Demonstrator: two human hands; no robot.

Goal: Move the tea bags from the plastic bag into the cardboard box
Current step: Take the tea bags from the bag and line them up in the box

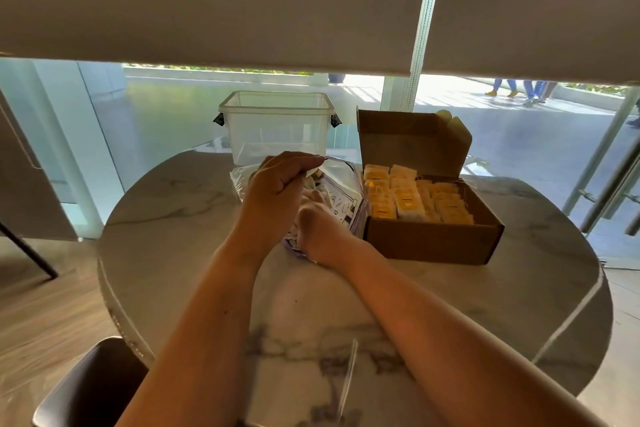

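A clear plastic bag [337, 185] with purple print lies on the round marble table [173, 218], left of an open brown cardboard box [433, 239]. Rows of yellow-tagged tea bags [412, 198] fill the box. My left hand [277, 184] pinches the bag's upper edge and lifts it, holding the mouth open. My right hand [317, 229] reaches into the bag's mouth, with its fingers hidden inside among pale tea bags. What those fingers hold cannot be seen.
An empty clear plastic tub [277, 128] with black clips stands behind the bag. The box lid [412, 139] stands upright at the back. A dark chair [90, 388] sits at the lower left. A window with lowered blinds lies beyond the table.
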